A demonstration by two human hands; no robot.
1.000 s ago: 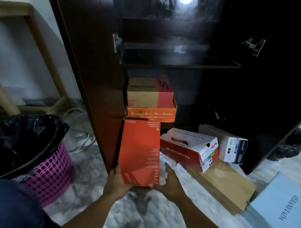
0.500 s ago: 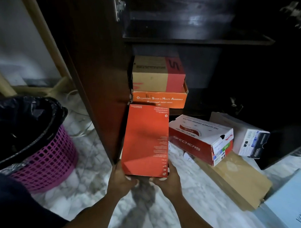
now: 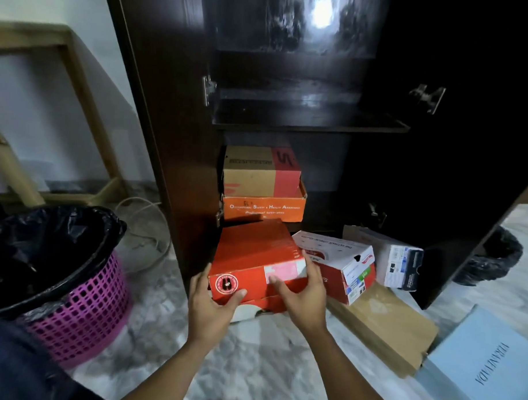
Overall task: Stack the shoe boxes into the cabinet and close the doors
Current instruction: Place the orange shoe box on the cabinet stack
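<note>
Hands clamp the red box point(image 3: 256, 259) at its near end, left hand point(image 3: 212, 305) and right hand point(image 3: 303, 294) gripping either side, low in front of the open cabinet point(image 3: 175, 137), just below the two boxes point(image 3: 261, 184) stacked inside.

Marble floor point(image 3: 260, 358) carried most items. At 9 o'clock: pink basket point(image 3: 76, 310) with black liner. At 10 o'clock: loose cable point(image 3: 148, 222). At 3 o'clock: flat brown box point(image 3: 384, 326), red-and-white box point(image 3: 341, 262) tilted on it; grey box point(image 3: 395, 258) just beyond. At 4 o'clock: pale blue box point(image 3: 487, 366). Cabinet bottom shelf point(image 3: 324, 223), 12 o'clock: orange box point(image 3: 262, 207) with tan-and-red box point(image 3: 260, 172) nested on top.
</note>
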